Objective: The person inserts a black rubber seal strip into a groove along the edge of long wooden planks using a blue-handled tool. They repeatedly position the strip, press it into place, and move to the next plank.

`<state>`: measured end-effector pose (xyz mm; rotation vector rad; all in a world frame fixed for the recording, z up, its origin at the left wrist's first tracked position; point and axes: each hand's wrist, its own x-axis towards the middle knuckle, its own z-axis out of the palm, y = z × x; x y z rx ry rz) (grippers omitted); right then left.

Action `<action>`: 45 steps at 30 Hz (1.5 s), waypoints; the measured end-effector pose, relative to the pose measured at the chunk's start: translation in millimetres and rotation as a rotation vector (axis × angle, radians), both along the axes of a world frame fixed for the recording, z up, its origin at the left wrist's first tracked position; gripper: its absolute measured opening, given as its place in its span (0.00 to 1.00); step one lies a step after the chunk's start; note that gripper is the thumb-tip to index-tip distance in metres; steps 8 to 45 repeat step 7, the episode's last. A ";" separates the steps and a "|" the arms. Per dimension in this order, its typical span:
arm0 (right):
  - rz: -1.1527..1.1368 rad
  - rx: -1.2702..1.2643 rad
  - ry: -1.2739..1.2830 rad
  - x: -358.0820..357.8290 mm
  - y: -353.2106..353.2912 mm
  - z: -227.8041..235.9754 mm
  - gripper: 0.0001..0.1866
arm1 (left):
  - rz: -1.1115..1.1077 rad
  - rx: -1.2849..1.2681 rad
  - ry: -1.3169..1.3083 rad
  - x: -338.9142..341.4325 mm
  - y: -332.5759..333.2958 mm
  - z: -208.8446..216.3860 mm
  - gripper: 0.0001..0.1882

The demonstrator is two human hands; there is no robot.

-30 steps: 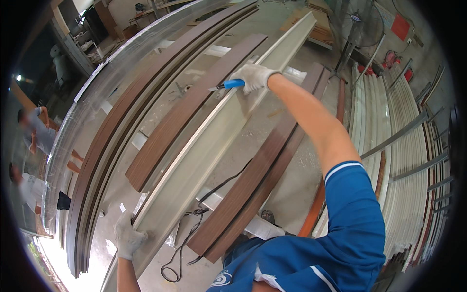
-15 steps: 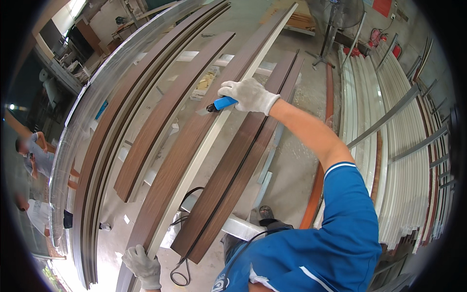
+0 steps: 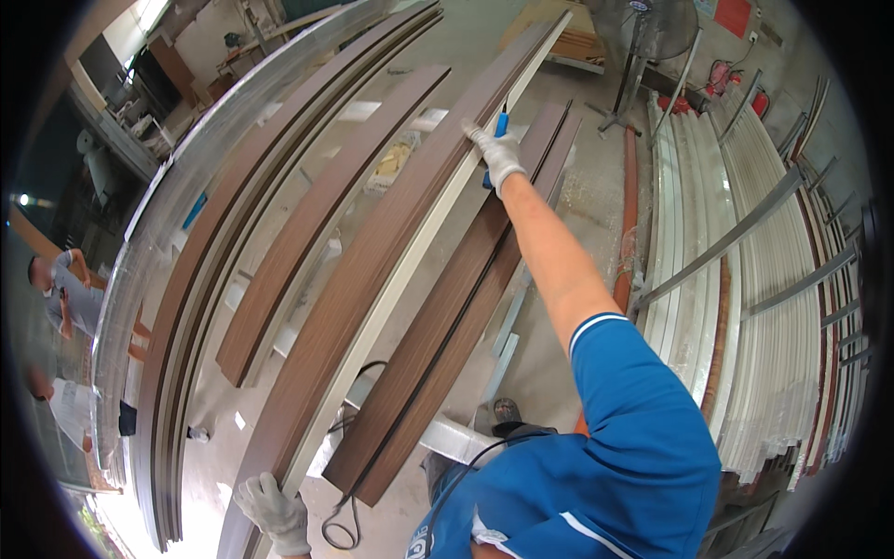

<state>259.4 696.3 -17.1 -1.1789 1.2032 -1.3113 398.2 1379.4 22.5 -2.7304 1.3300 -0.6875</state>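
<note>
A long brown wood-grain plank point(image 3: 358, 270) with a pale side edge runs from near left to far right. My left hand point(image 3: 273, 511), in a grey-white glove, is closed over its near end. Farther along, my right hand point(image 3: 494, 154), gloved too, rests on the plank's edge with its fingertips on the brown face. A blue-handled knife point(image 3: 502, 125) is held in that hand, lying across the palm; its blade is hard to make out. Right of the plank lie two narrower brown boards point(image 3: 424, 382) with a black cord along them.
More brown planks point(image 3: 321, 214) lie on the left, beside a film-wrapped stack point(image 3: 140, 233). Two people point(image 3: 70, 293) are at the far left. White profiles point(image 3: 773, 307) fill a rack with metal bars on the right. A standing fan point(image 3: 643, 56) is at the back.
My right hand has moved up and right along the plank. The knife has turned from pointing left across the plank to pointing away. My left hand stays at the near end.
</note>
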 end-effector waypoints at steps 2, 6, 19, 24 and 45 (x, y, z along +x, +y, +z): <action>0.012 0.133 -0.009 1.8 -3.3 5.5 0.30 | 0.005 -0.045 0.040 5.8 -1.5 -2.5 0.18; 0.109 0.288 -0.163 -1.0 -14.7 8.1 0.30 | 0.023 -0.065 0.053 11.0 22.0 -20.7 0.22; 0.136 0.268 -0.218 -0.5 -18.7 5.8 0.32 | 0.007 -0.055 0.020 19.7 24.5 -27.0 0.21; 0.136 0.268 -0.218 -0.5 -18.7 5.8 0.32 | 0.007 -0.055 0.020 19.7 24.5 -27.0 0.21; 0.136 0.268 -0.218 -0.5 -18.7 5.8 0.32 | 0.007 -0.055 0.020 19.7 24.5 -27.0 0.21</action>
